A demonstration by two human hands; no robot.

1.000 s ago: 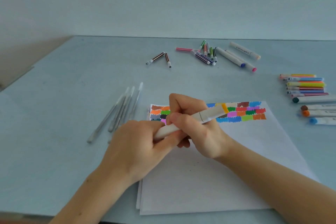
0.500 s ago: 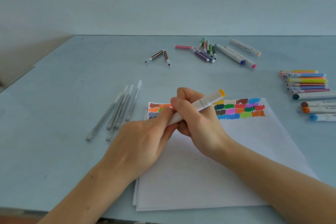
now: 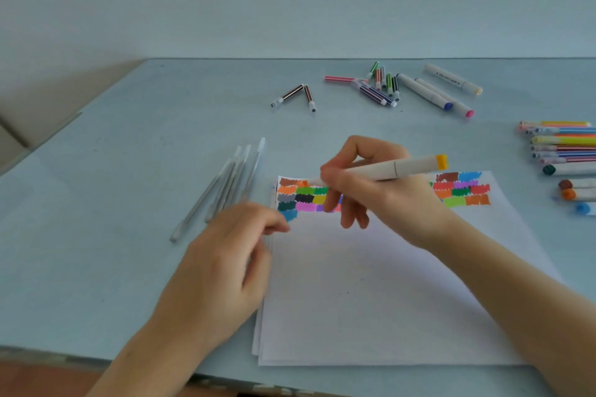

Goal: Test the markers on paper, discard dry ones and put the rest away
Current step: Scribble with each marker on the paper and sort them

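Far left: the pale blue surface (image 3: 135, 151) lies bare from the left edge to the two dark striped markers (image 3: 295, 96).
Left of paper: grey capless pens (image 3: 222, 187) lie in a slanted bundle, just beside the left hand (image 3: 225, 261).
Far centre: a loose pile of striped and white markers (image 3: 403, 87) blocks that stretch.
Right edge: rows of coloured markers (image 3: 564, 145) fill it.
Near centre: the white paper sheet's (image 3: 387, 300) lower part is unmarked, between both forearms.

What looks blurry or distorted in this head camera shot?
Head view: the left hand is motion-blurred at its fingers; the right hand and its yellow-capped marker are sharper; wide-angle bending tilts the table edges; light is soft, without glare.
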